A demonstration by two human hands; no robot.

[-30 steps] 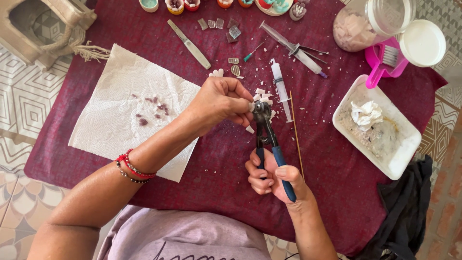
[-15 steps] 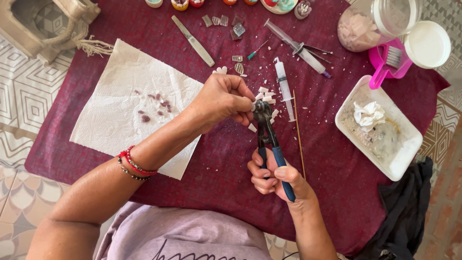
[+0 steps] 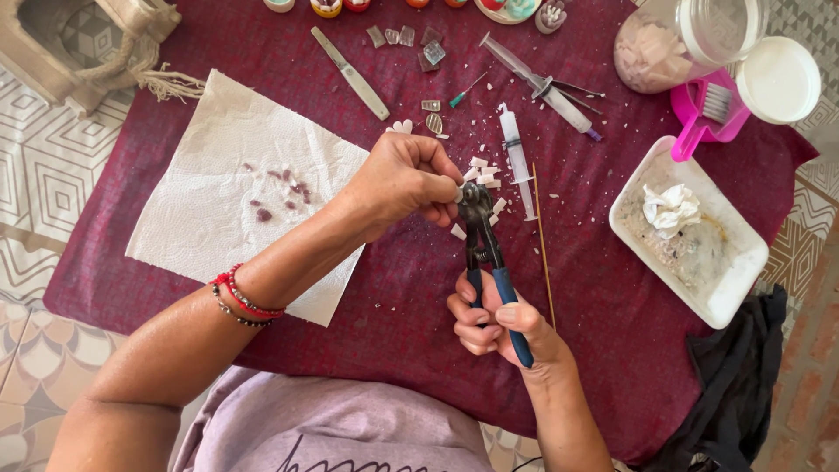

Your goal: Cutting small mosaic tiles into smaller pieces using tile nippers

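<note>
My right hand (image 3: 500, 325) grips the blue handles of dark tile nippers (image 3: 483, 246), whose jaws point away from me. My left hand (image 3: 404, 179) pinches a small pale tile piece (image 3: 458, 194) at those jaws. A red and black bead bracelet sits on my left wrist. Several small white tile chips (image 3: 483, 171) lie scattered on the maroon cloth (image 3: 393, 297) just beyond the jaws.
A white paper towel (image 3: 218, 201) with purple bits lies at left. A thin wooden stick (image 3: 544, 249), two syringes (image 3: 516, 157), a nail file (image 3: 351, 72) and glass shards are ahead. A white tray (image 3: 734, 288), pink brush (image 3: 699, 114), jar (image 3: 673, 44) and lid (image 3: 778, 79) stand at right.
Both hands and the nippers have held nearly the same place. The fingers of my left hand have shifted slightly at the jaws.
</note>
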